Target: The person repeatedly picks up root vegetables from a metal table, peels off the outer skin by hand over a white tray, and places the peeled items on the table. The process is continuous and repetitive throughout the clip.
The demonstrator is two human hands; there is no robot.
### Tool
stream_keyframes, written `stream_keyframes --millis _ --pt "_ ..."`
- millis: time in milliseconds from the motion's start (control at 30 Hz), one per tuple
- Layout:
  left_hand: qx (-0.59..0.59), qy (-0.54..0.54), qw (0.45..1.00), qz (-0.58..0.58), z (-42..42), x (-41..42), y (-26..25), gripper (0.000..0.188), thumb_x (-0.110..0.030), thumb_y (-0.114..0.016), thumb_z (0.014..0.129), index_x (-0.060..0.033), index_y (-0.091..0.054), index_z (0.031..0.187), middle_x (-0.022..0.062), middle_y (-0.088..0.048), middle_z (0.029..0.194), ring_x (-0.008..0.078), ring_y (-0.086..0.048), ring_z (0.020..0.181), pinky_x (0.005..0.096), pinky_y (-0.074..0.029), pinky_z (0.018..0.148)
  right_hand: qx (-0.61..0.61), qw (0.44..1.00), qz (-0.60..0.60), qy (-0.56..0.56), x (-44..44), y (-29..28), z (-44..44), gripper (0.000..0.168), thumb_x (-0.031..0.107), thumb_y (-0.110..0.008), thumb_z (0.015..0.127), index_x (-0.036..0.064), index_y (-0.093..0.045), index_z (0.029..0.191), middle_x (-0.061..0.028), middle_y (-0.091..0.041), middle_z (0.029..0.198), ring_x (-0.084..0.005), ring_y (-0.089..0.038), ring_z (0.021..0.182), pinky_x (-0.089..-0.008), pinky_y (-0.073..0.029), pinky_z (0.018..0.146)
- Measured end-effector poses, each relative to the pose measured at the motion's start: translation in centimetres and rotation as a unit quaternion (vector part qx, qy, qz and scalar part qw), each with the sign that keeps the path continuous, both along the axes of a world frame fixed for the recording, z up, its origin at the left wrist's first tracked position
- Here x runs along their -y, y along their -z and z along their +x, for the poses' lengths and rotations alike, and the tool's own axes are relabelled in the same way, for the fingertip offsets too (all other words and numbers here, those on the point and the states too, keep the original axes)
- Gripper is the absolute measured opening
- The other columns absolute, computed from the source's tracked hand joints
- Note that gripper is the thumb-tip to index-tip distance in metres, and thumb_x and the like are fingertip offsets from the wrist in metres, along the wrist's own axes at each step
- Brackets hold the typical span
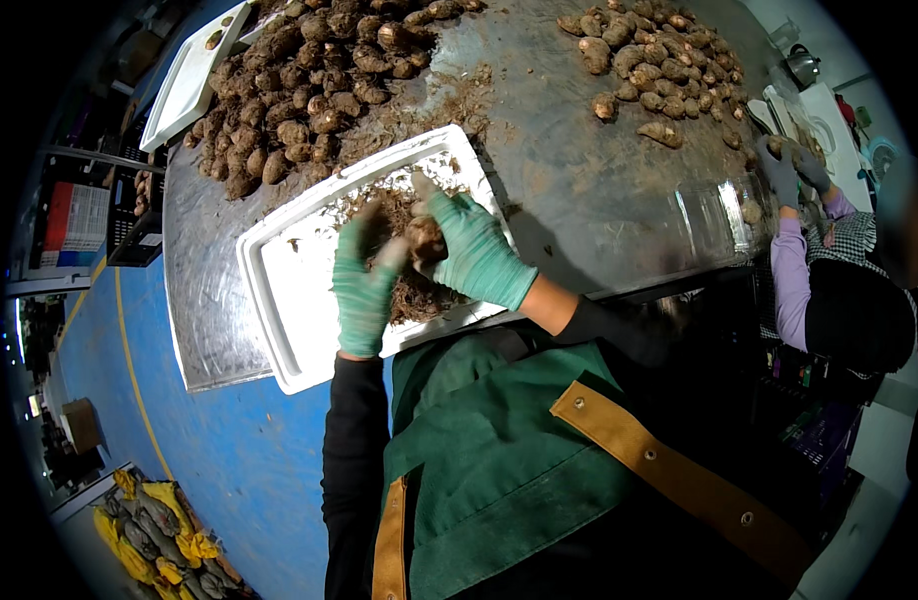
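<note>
My right hand (474,244), in a green-and-white knitted glove, grips a brown, rough-skinned root tuber (424,238) over a white plastic tray (279,255). Close beside the tuber, my left hand (365,277) wears a matching glove; its fingers are spread and blurred, and no object shows in it. Brown root fibres and peelings (414,300) lie in the tray beneath both hands. Behind the tray is a large heap of hairy brown tubers (294,97) on the metal table (564,172). A second heap of cleaner tubers (654,60) lies at the back right.
At the right, a co-worker's grey-gloved hands (793,165) hold a tuber near a clear plastic container (718,217). Another white tray (193,82) leans at the far left of the heap. Black crates (135,232) stand left of the table, above blue floor.
</note>
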State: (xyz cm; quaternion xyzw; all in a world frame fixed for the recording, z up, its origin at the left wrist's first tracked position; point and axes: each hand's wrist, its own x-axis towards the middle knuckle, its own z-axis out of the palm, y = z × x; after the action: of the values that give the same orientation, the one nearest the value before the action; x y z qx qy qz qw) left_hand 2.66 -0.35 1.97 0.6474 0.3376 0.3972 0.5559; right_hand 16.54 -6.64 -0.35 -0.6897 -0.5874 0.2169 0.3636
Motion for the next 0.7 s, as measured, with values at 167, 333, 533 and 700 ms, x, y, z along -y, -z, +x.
stream_keyframes --millis 167,333,533,700 --pt "-0.039 -0.081 0.995 0.031 0.8 -2.3 3.6 0.011 -0.011 -0.063 0.083 -0.0004 -0.061 0.085 0.0042 -0.059 0.073 0.0118 -0.051 0.065 0.0248 -0.042 0.06 -0.195 0.977 0.073 -0.035 0.6 0.7 0.4 0.09 0.016 -0.077 0.065 0.008 -0.026 0.139 -0.0107 -0.056 0.113 -0.0218 -0.053 0.104 -0.0324 -0.042 0.091" --pt "-0.118 -0.098 0.988 -0.004 -4.7 -4.1 5.9 0.025 -0.022 -0.056 0.089 0.002 -0.061 0.092 0.003 -0.056 0.075 0.0095 -0.048 0.069 0.0242 -0.04 0.062 -0.314 0.942 0.112 -0.043 2.1 2.0 5.8 0.057 0.014 -0.064 0.08 0.003 -0.038 0.13 -0.0124 -0.053 0.117 -0.0192 -0.053 0.104 -0.0331 -0.045 0.09" --pt "-0.128 -0.112 0.985 0.013 -7.3 -2.5 5.0 0.041 -0.02 -0.054 0.09 -0.0006 -0.046 0.125 0.013 -0.049 0.125 0.0218 -0.049 0.113 0.0315 -0.042 0.091 -0.882 0.397 -0.021 0.253 2.2 6.0 12.3 0.04 0.041 -0.037 0.092 0.004 -0.052 0.093 -0.0086 -0.052 0.069 -0.0202 -0.054 0.057 -0.0286 -0.052 0.051" --pt "-0.135 -0.138 0.981 -0.03 -9.4 -3.4 4.2 0.031 -0.014 -0.054 0.09 0.0029 -0.054 0.116 0.0136 -0.059 0.111 0.0169 -0.056 0.101 0.0267 -0.045 0.088 -0.859 0.419 0.104 0.275 5.1 10.3 19.8 0.05 0.049 -0.049 0.085 0.002 -0.053 0.101 -0.0138 -0.058 0.091 -0.0244 -0.058 0.072 -0.0331 -0.052 0.059"
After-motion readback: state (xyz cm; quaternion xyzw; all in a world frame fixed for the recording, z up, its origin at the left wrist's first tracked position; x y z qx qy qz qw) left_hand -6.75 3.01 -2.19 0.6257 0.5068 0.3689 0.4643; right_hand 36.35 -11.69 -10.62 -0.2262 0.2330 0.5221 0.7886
